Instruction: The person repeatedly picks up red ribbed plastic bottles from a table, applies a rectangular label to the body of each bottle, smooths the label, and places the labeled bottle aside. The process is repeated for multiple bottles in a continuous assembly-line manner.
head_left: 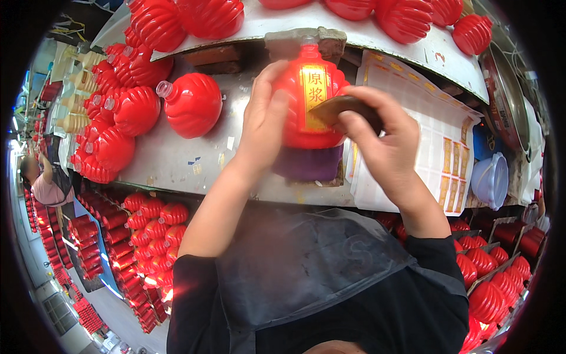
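A glossy red ribbed bottle (289, 133) with a clear neck lies on a purple cloth pad (309, 162), its neck away from me. Down its front runs a yellow and gold label (316, 76) with a red border. My left hand (265, 115) grips the bottle's left side, slightly blurred, with the fingers along its curve. In my right hand (386, 127) is a dark brown, rounded flat scraper (351, 109), pinched between thumb and fingers. Its tip touches the label's lower part. Some of the label's lower right is hidden behind the scraper.
To the left, another red bottle (191, 106) lies beside a cluster of bottles (135, 112). Printed label sheets (430, 135) cover the right side, near a pale blue bucket (490, 180). More bottles line a raised white shelf (283, 17). Another person (50, 183) is far left.
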Action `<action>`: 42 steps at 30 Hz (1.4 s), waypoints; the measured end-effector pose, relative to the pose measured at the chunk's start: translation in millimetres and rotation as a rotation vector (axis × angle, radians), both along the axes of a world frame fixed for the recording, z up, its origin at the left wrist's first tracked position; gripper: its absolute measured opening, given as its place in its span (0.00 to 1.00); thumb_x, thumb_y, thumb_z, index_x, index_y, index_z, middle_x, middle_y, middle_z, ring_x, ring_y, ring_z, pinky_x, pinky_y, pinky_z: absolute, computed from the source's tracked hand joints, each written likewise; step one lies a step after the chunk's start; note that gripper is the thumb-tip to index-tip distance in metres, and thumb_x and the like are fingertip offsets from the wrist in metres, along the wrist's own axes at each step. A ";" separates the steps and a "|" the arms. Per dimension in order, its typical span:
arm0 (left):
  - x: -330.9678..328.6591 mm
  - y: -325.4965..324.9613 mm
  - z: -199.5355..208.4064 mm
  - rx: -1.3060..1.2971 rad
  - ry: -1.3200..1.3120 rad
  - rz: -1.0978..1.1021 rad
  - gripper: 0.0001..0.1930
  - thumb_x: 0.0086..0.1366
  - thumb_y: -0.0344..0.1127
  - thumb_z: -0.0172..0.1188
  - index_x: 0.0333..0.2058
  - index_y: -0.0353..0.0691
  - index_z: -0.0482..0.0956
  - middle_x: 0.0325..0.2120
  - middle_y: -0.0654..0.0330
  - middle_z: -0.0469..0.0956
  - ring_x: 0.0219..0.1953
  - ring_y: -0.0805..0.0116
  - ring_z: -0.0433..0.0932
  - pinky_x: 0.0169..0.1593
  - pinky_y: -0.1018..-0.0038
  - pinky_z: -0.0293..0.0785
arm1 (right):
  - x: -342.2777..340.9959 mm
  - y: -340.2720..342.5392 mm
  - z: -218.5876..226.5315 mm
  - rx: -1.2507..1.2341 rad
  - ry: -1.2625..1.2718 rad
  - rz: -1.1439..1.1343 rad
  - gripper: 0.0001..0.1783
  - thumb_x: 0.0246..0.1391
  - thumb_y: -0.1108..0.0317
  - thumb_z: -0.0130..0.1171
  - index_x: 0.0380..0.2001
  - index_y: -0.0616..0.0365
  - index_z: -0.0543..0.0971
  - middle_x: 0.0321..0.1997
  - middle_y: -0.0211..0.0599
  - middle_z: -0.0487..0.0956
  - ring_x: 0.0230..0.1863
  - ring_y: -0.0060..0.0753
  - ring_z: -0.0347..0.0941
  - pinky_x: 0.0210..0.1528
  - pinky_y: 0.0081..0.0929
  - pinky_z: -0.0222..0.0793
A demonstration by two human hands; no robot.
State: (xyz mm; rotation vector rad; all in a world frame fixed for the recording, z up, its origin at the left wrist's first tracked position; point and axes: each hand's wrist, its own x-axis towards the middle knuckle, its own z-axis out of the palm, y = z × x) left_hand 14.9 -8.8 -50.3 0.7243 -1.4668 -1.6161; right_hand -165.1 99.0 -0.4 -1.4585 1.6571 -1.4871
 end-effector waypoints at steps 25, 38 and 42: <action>-26.4 -36.9 39.1 0.035 -0.202 -0.067 0.10 0.73 0.31 0.64 0.45 0.38 0.71 0.35 0.65 0.80 0.39 0.82 0.77 0.45 0.82 0.75 | -24.0 -42.2 28.3 -0.404 0.686 0.091 0.20 0.50 0.80 0.70 0.48 0.60 0.83 0.38 0.44 0.84 0.36 0.45 0.83 0.38 0.34 0.79; -3.9 -4.0 38.6 0.023 0.044 -0.077 0.18 0.79 0.37 0.52 0.61 0.36 0.67 0.56 0.56 0.76 0.61 0.70 0.73 0.65 0.72 0.69 | -11.2 -32.2 46.1 -0.411 0.713 0.193 0.21 0.51 0.78 0.72 0.50 0.61 0.84 0.42 0.45 0.85 0.41 0.46 0.84 0.43 0.34 0.81; -8.0 -0.3 39.7 -0.091 -0.007 -0.080 0.31 0.65 0.39 0.71 0.61 0.34 0.67 0.56 0.51 0.77 0.60 0.63 0.75 0.66 0.66 0.70 | -14.6 -37.1 41.9 -0.410 0.834 0.056 0.22 0.52 0.78 0.71 0.52 0.60 0.83 0.45 0.45 0.85 0.43 0.48 0.83 0.45 0.35 0.81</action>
